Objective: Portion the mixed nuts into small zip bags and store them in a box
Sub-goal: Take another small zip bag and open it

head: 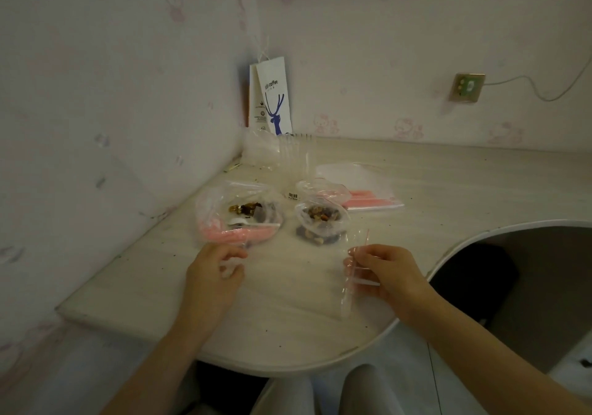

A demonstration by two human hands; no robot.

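one empty zip bag in right hand — left hand hovers nearby.

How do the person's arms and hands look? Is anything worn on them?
The left hand and right hand show no glove, ring, watch or bracelet. The left arm and right arm are bare, with no sleeve in view.

The left hand and right hand are bare, as are both forearms. The knees wear plain pale grey trousers.
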